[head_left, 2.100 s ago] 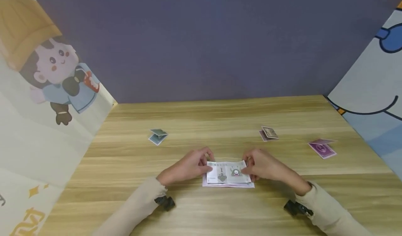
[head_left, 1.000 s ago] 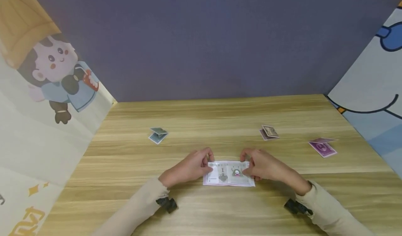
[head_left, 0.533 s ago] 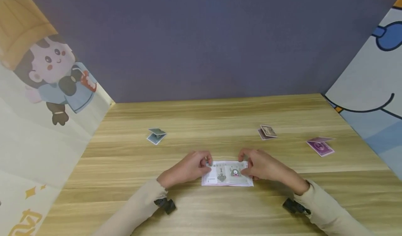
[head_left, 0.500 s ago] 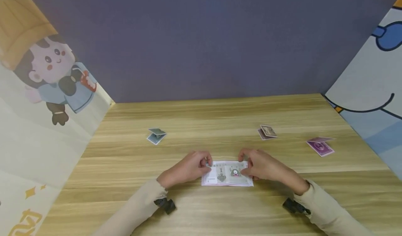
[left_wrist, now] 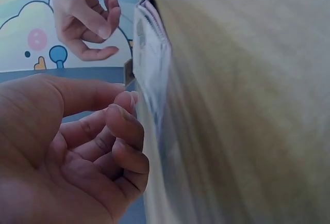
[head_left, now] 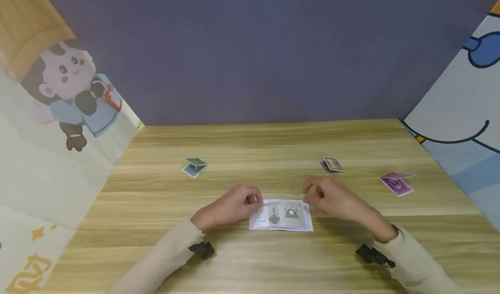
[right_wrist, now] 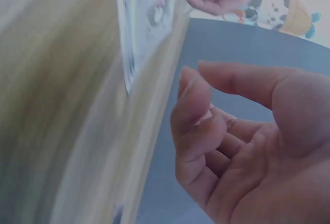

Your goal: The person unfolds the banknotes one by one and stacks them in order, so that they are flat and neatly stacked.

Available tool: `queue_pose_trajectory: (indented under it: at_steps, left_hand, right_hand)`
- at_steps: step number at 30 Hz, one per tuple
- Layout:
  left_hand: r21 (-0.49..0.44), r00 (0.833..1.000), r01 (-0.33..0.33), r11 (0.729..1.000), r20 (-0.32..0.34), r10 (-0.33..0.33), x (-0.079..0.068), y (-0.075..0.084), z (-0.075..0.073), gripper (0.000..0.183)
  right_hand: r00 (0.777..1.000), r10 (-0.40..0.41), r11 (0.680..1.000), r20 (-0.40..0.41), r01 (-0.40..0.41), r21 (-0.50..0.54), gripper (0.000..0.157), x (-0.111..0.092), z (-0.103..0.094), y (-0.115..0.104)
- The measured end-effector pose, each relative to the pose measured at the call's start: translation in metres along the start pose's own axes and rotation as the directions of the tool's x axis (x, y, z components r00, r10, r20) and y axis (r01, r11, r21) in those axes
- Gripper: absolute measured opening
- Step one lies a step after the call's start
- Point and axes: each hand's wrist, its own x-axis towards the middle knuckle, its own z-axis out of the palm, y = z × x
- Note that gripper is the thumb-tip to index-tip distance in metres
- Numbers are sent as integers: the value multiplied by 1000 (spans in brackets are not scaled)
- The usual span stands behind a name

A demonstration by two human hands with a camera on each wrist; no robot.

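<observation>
A small stack of banknotes [head_left: 280, 216] lies on the table, the top one pale with a "1" and a cartoon figure printed on it. Its edges are slightly uneven, with lilac paper showing beneath. My left hand [head_left: 236, 205] is at the stack's upper left corner, fingertips right at the edge; in the left wrist view its thumb and forefinger come together with no note between them. My right hand [head_left: 336, 198] hovers just off the stack's right end, fingers loosely curled and holding nothing. The right wrist view shows a gap between this hand and the notes [right_wrist: 149, 20].
Folded notes stand half open farther back on the wooden table [head_left: 254, 259]: a grey-green one [head_left: 194, 167] at left, a brown one [head_left: 332, 165] right of centre, a purple one [head_left: 396, 184] at far right. A dark blue panel [head_left: 250, 51] rises behind.
My right hand has let go of the stack's right end and moved slightly up and right. The left hand has eased its hold at the left corner. Earlier, the notes were nudged into line.
</observation>
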Motion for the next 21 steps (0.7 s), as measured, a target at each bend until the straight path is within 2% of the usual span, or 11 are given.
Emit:
queue_pose_trajectory:
  at_steps: [4,7,9,12,16,18,19,21]
  left_hand:
    - [5,1000,-1,1000,-5,1,-2,5,-5,10]
    - [4,1000,7,1000,-2,-7,-2,8,-8,10]
    - [5,1000,6,1000,-4,-6,-1,9,-10,11]
    - [0,999,-24,1000,-37,24,3,13,-14,12]
    - [-10,992,-90,996,-94,88,9,18,-18,12]
    - [-10,987,-119,993,-114,117,12,20,-20,12]
    - [-8,984,-131,991,-122,129,14,21,-20,12]
    - [-7,980,-151,988,-135,149,17,23,-21,11]
  right_hand:
    - [995,9,1000,-102,-10,-17,17,-11,-14,2]
    - [979,6,996,-205,-24,-86,17,-20,-27,6]
    - [960,6,989,-280,-47,-142,17,-28,-38,11]
    - [915,-9,963,-404,-101,-250,20,-35,-57,23]
    - [836,-69,911,-545,-171,-376,19,-38,-84,59]
    - [809,-92,883,-581,-202,-422,20,-38,-97,83]
    - [805,-83,870,-587,-228,-437,22,-39,-103,95]
    - [827,-29,854,-562,-272,-444,30,-41,-113,118]
